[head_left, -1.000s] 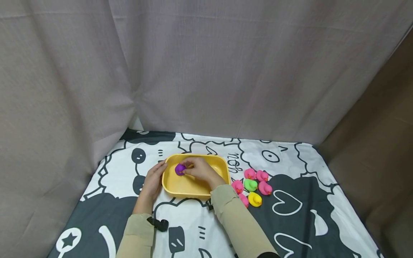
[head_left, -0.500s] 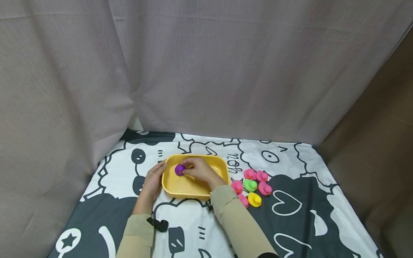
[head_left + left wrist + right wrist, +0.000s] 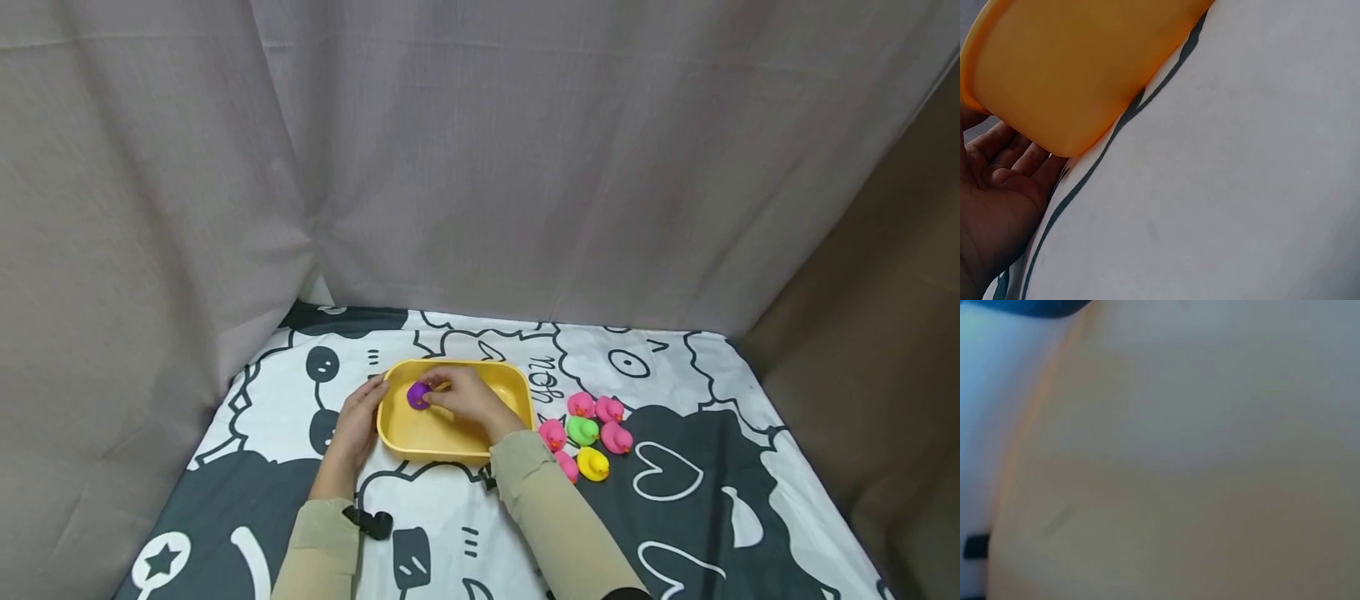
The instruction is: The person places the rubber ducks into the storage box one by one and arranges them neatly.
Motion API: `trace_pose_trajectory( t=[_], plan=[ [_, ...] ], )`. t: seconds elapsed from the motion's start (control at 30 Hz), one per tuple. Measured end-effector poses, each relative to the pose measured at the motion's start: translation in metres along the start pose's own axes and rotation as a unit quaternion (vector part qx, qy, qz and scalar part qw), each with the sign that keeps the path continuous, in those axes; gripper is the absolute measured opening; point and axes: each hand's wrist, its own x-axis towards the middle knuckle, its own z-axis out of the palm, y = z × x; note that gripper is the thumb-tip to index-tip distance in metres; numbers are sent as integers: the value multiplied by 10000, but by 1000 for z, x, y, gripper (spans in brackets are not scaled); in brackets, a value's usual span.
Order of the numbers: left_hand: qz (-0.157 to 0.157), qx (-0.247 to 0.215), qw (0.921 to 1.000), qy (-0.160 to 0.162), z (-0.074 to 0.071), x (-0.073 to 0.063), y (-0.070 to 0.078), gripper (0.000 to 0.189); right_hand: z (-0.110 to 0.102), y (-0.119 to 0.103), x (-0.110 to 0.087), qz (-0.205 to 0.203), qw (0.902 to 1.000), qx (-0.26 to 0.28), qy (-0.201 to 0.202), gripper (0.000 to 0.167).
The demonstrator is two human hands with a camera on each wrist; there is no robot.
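In the head view a yellow plastic tray (image 3: 457,437) lies on the patterned cloth. My left hand (image 3: 356,423) holds its left side, with fingertips at the rim; the left wrist view shows the fingers (image 3: 1013,150) against the tray's outer corner. Over the inside of the tray, my right hand (image 3: 468,396) pinches a small purple rubber duck (image 3: 417,396) between thumb and fingers, near the tray's left end. Whether the duck touches the tray floor I cannot tell. The right wrist view is a blurred close surface and shows no fingers.
Right of the tray sits a cluster of rubber ducks: several pink ones (image 3: 617,437), a green one (image 3: 582,431) and a yellow one (image 3: 593,464). The right sleeve (image 3: 555,500) partly covers one pink duck. Grey curtains (image 3: 525,167) close off the back and sides.
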Motion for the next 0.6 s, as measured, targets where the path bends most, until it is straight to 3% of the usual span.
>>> trace_pose_trajectory(
  t=[0.27,0.6],
  plan=[
    [26,-64,10000,-23,1,2,-1,43,-8,-5,-3,-49,9989,424,206,30],
    [48,-57,10000,-52,0,1,0,44,-19,3,-14,-149,9980,423,443,28]
  ],
)
